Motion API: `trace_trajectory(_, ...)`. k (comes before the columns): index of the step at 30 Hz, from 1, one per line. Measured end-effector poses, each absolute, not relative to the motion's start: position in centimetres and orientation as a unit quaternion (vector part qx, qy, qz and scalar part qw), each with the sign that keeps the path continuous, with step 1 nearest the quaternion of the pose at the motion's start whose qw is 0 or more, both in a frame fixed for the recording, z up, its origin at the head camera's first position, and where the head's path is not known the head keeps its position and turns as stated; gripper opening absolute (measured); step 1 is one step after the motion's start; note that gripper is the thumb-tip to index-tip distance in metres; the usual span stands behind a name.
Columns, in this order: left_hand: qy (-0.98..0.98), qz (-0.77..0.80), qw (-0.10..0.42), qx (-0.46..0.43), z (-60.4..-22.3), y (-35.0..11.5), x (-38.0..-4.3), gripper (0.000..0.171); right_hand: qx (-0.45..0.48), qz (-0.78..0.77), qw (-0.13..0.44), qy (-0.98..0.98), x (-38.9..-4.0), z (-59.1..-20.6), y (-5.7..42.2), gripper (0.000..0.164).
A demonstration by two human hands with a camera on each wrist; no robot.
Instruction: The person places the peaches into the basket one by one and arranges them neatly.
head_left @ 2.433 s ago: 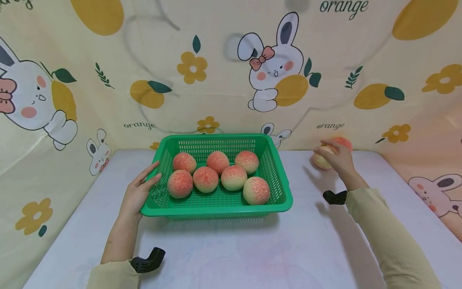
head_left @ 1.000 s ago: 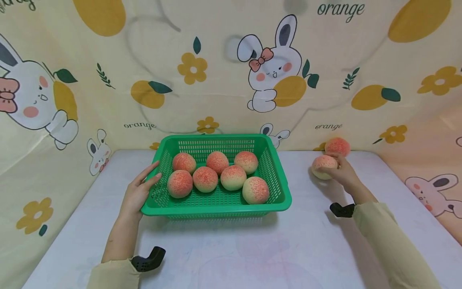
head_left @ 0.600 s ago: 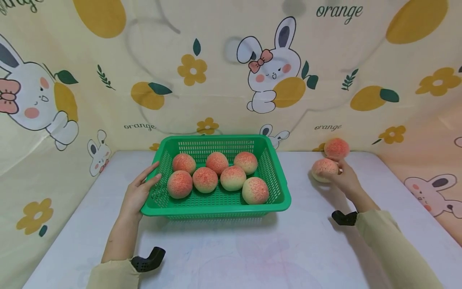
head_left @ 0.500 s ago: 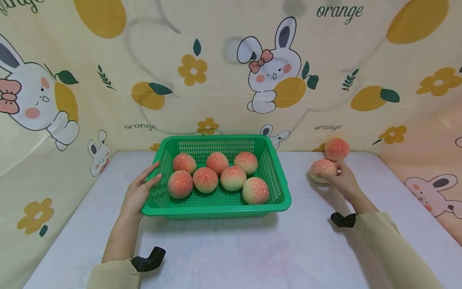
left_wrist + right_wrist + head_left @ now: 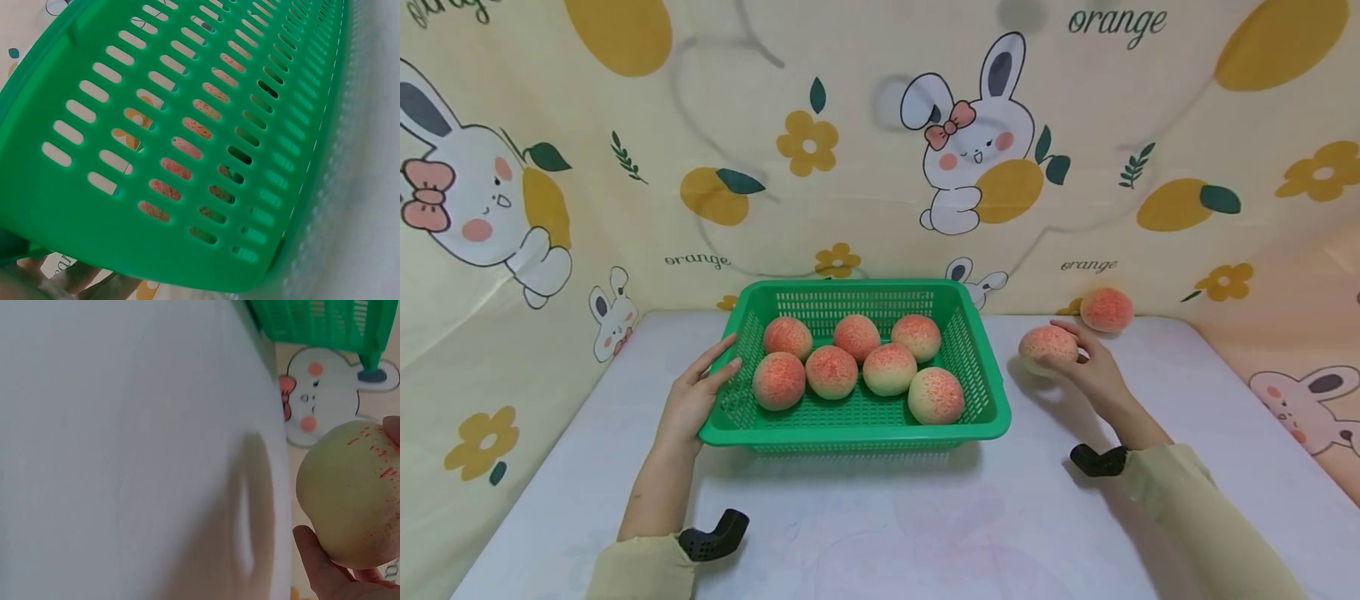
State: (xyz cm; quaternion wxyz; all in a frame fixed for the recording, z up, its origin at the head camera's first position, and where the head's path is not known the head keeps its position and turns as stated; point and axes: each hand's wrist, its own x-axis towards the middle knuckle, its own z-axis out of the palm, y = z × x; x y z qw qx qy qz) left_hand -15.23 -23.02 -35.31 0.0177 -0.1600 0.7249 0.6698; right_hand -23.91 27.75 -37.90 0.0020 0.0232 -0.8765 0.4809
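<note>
In the head view my right hand point(image 5: 1097, 375) grips a peach point(image 5: 1047, 346) from its right side. The right wrist view shows this peach point(image 5: 350, 494) pale yellow with red flecks, held off the table between thumb and fingers. My left hand point(image 5: 692, 404) holds the left rim of a green plastic basket point(image 5: 850, 433), its thumb and a finger over the edge. Several pink-and-yellow peaches point(image 5: 831, 372) lie inside the basket in two rows. The left wrist view looks at the slotted basket wall point(image 5: 206, 150), with fingers point(image 5: 81, 275) at its rim.
Another, redder peach point(image 5: 1107, 310) lies at the table's back edge, right of my right hand. The white table point(image 5: 880, 525) meets a patterned cloth point(image 5: 865, 217) behind it and at both sides. A black wrist device point(image 5: 1097, 460) sticks out from the right sleeve.
My right hand has taken hold of the nearer of two peaches at the back right and moved it left toward the basket. The left hand stays on the basket rim.
</note>
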Motion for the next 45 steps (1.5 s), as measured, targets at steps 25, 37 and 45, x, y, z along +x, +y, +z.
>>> trace_trajectory(25, 0.732, 0.661, 0.022, -0.165, -35.2, -23.1, -15.2, 0.051, 0.106, 0.517, -0.009, -0.849, -23.4, -34.1, 24.7, 0.06)
trace_trajectory(37, 0.729, 0.665, 0.018, -0.162, -35.3, -23.1, -15.2, 0.05, 0.145, 0.552, -0.004, -0.821, -23.1, -32.9, 23.5, 0.057)
trace_trajectory(45, 0.726, 0.669, 0.016, -0.159, -35.3, -23.1, -15.1, 0.05, 0.148, 0.541, -0.009, -0.828, -22.9, -32.0, 23.0, 0.057)
